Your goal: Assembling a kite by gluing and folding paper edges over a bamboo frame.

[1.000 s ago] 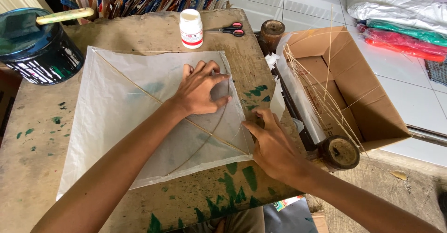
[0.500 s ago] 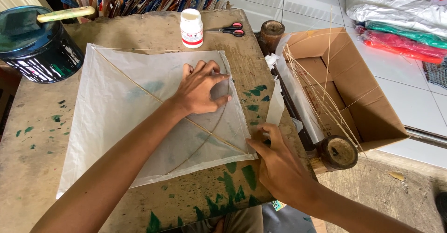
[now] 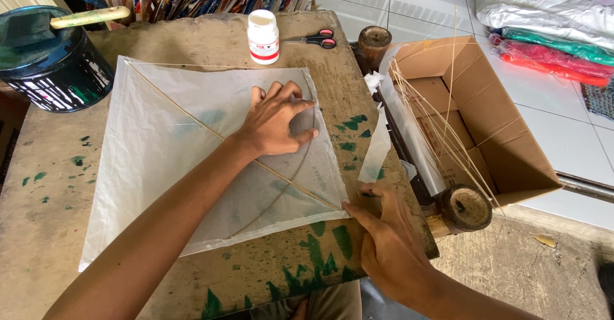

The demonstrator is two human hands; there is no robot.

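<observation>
2 hands [image 3: 276,120] press 1 white kite [image 3: 185,160]; 1 bottle [image 3: 263,36].

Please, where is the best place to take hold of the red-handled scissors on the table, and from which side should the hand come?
Probably by the red handle loops of the scissors, coming from the right. They lie flat on the table with the loops pointing right, toward the wooden cylinder, and the blades pointing left at the white bottle. The loops are free of other things.

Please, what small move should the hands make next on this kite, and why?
Probably press the right hand along the white kite paper's lower right corner: the left hand pins the sheet flat over the thin sticks, and the right fingertips already sit at that corner.
</observation>
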